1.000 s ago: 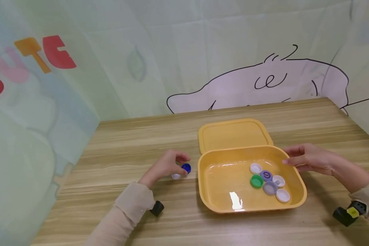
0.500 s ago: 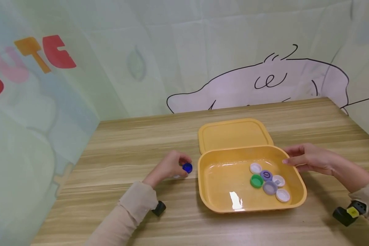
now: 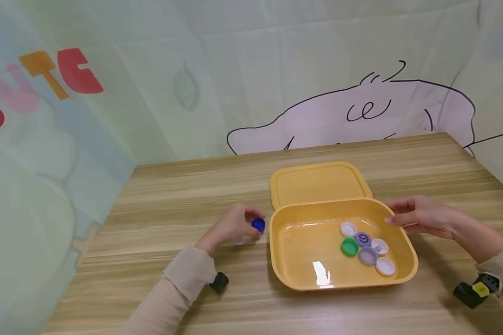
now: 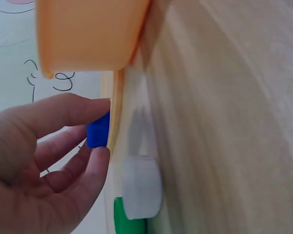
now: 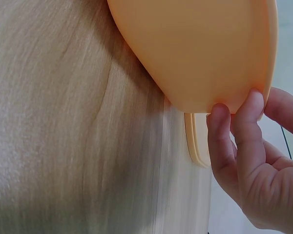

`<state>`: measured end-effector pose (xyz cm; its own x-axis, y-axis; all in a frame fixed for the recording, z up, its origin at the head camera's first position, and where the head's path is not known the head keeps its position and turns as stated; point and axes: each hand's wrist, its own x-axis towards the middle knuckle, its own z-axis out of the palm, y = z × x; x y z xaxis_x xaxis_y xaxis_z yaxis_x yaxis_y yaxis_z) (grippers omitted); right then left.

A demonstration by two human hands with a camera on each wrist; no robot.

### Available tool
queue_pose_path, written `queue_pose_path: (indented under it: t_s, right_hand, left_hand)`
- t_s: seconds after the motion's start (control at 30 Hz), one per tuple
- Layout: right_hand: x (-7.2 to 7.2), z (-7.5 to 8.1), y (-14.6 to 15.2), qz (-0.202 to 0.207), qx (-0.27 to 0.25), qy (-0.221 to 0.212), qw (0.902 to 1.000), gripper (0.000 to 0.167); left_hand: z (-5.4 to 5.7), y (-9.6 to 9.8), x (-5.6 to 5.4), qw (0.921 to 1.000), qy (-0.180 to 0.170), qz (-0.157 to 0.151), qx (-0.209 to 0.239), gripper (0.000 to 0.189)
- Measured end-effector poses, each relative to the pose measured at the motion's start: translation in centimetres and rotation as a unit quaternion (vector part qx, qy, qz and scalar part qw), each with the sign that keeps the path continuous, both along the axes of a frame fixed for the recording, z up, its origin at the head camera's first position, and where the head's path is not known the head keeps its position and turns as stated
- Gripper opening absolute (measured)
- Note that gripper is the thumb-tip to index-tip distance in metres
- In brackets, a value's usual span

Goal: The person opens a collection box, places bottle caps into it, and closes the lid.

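Observation:
My left hand point(image 3: 234, 227) pinches a blue bottle cap point(image 3: 258, 225) between thumb and fingertips, just left of the yellow container. In the left wrist view the blue cap is off the table. A white cap point(image 4: 142, 187) and a green cap point(image 4: 128, 219) lie on the table below that hand; in the head view the hand mostly hides them. My right hand point(image 3: 423, 217) grips the right wall of the yellow plastic container point(image 3: 306, 284), its thumb over the rim and fingertips against the outside point(image 5: 185, 58). Inside are several caps, among them a green one point(image 3: 350, 247) and a purple one point(image 3: 363, 239).
A yellow lid point(image 3: 318, 184) lies flat behind the container, partly behind its back rim. Wood-grain table point(image 3: 184, 186) surrounds both. A printed cloth backdrop point(image 3: 201, 83) hangs along the table's back and left edges.
My left hand has picked up the blue cap from beside the white one and moved it slightly right, toward the container. The right hand and the container have stayed put.

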<state>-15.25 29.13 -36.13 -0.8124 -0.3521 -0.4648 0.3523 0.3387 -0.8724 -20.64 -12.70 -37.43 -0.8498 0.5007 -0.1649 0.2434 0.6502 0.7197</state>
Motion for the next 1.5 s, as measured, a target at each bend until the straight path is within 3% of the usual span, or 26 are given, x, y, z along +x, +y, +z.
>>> queue_pose_path:
  t_s: [0.2, 0.53, 0.8, 1.1, 1.5]
  right_hand:
    - [0.0, 0.1, 0.0, 0.000, 0.001, -0.001, 1.0000, 0.062]
    - [0.0, 0.0, 0.0, -0.002, 0.001, -0.001, 1.0000, 0.063]
    - [0.1, -0.1, 0.0, -0.002, 0.001, -0.001, 1.0000, 0.064]
    - [0.0, 0.1, -0.1, -0.007, 0.003, 0.001, 1.0000, 0.065]
    - [0.0, 0.0, 0.1, -0.001, -0.008, 0.001, 1.0000, 0.061]
  left_hand:
    - [0.9, -0.1, 0.2, 0.9988, -0.029, 0.030, 0.026, 0.036]
    - [2.3, 0.4, 0.7, 0.9960, -0.021, 0.040, 0.078, 0.037]
    - [3.3, 0.8, 0.8, 0.9943, -0.025, 0.058, 0.087, 0.037]
    - [4.4, 1.2, 0.9, 0.9954, -0.013, 0.045, 0.084, 0.033]
    - [5.1, 3.0, 1.0, 0.9927, -0.037, 0.015, 0.114, 0.031]
